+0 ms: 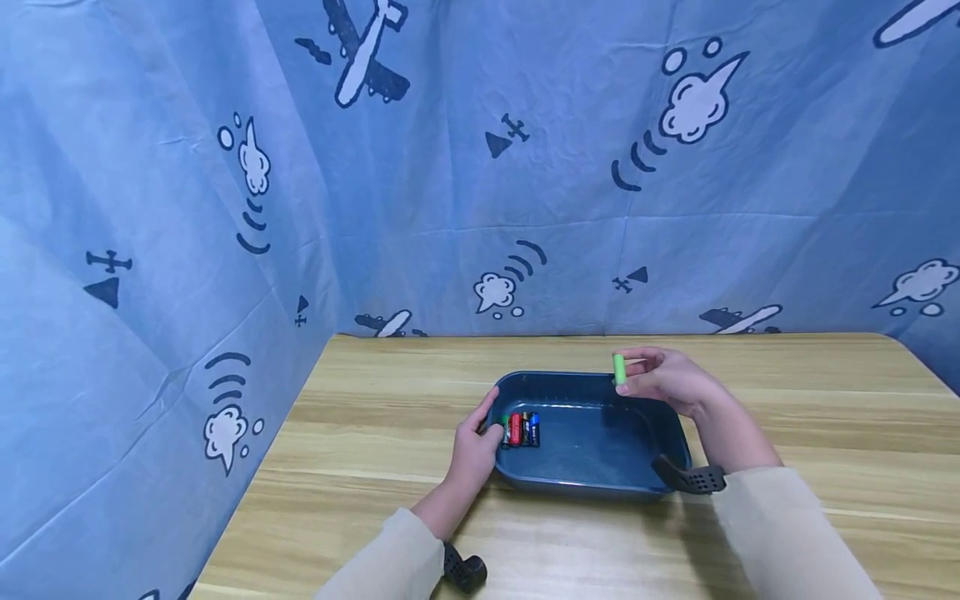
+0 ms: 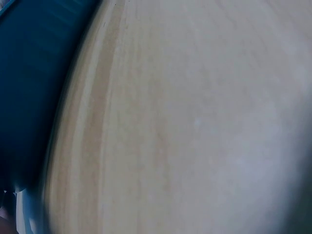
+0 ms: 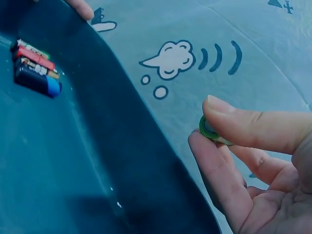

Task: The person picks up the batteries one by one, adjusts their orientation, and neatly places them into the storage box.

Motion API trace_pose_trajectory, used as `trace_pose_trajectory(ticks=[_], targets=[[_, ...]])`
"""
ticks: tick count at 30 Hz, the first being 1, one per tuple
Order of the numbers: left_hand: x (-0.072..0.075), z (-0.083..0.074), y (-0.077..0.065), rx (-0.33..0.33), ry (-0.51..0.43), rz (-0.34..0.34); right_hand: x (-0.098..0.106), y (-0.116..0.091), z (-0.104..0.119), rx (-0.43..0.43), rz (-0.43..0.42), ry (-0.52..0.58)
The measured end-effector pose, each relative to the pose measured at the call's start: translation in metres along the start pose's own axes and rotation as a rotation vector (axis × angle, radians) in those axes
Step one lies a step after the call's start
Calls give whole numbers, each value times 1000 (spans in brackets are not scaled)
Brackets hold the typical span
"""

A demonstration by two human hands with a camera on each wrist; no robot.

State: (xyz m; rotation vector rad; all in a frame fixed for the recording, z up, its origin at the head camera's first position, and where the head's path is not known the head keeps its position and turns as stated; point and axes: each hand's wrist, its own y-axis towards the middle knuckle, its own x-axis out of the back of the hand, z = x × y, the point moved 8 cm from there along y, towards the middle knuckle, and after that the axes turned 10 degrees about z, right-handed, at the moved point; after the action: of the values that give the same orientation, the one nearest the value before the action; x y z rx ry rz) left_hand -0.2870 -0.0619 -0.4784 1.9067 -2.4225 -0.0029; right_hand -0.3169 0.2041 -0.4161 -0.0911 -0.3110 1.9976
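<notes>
A dark blue plastic basin sits on the wooden table. My left hand grips its left wall, with the thumb over the rim on the inside. Several batteries stand or lie side by side at the basin's left end, among them a red battery and a black and blue battery. Above the far right part of the rim, my right hand pinches a light green battery between thumb and fingers. In the right wrist view, the end of that battery shows between the thumb and fingertips.
Wood-grain table surrounds the basin. A blue curtain printed with planes and clouds hangs behind the table and along its left side. Black camera mounts are strapped at both wrists; the right one overlaps the basin's near right corner.
</notes>
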Motion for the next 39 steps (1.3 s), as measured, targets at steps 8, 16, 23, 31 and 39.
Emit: trace_pose_trajectory(ticks=[8,16,23,31,39], targets=[[1,-2,0,-4,4,-4,-11,8,0,17,19,35],[1,-3,-2,-1,1,-6,-24,16,2,50,43,67],[1,-2,-1,2,-10,-4,-33,20,3,27,45,81],[1,-1,-1,0,-20,-6,-39,27,-1,19,49,108],[1,0,0,-5,-30,-4,-49,37,-3,52,105,155]])
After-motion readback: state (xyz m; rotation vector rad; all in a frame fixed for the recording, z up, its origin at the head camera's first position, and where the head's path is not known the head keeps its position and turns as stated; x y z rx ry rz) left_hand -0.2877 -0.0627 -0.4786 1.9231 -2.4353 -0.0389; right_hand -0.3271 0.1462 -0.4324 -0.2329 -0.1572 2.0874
